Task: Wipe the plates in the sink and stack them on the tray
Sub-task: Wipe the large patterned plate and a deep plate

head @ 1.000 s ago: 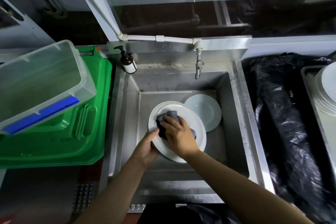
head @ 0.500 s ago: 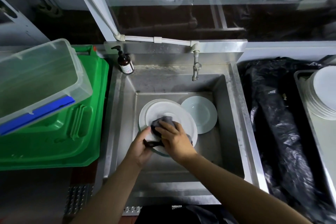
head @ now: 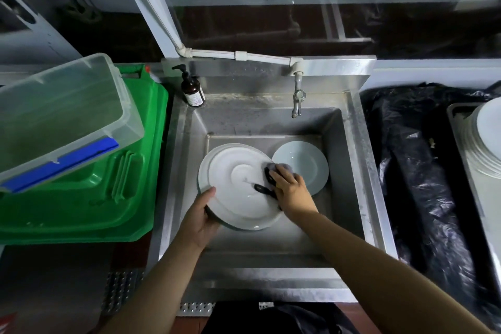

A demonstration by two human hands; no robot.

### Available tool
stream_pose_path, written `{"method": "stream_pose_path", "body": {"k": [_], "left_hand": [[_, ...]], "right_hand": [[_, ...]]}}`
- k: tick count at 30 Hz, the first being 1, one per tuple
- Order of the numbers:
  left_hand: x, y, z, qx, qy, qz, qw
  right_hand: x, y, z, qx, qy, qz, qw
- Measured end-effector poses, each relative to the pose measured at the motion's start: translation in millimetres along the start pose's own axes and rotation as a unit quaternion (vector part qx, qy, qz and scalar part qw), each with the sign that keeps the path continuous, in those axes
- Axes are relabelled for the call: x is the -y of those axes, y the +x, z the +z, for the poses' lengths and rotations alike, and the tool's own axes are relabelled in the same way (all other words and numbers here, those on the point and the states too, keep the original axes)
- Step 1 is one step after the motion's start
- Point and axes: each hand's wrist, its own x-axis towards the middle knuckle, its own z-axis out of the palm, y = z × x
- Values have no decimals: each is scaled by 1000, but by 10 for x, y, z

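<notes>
White plate [head: 235, 184], grey cloth [head: 273, 171], green bin [head: 81, 198].

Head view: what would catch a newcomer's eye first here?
The big white plate tilted up in the steel sink: the left hand grips its near rim while the right hand presses a grey cloth on its right edge. A bright green bin sits left of the sink.

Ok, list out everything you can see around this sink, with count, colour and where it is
large plate: one, white, held over the sink
small plate: one, pale, sink floor, right
cloth: one, grey, on large plate's right edge
stacked plates: several, white, tray far right
soap bottle: one, brown, sink's back-left corner
tap: one, metal, back wall
bin: one, green, left
clear box: one, atop bin
black bag: one, right of sink
left hand: grips plate rim
right hand: presses cloth
</notes>
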Motion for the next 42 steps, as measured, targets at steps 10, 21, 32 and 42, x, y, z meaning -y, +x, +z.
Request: {"method": "stream_pose_path", "body": {"k": [10,21,32,42], "left_hand": [[54,281,129,-14,-24,-32,999],[-80,200,-108,-21,7,-40,999],[-308,124,55,71,310,-9,948],[75,242,48,159,850,188,466]], "right_hand": [[532,-656,172,-68,6,-151,986],[-103,-528,-23,-8,-59,-280,958],[201,-28,-272,87,9,24,996],[321,274,-626,60,185,297,935]]}}
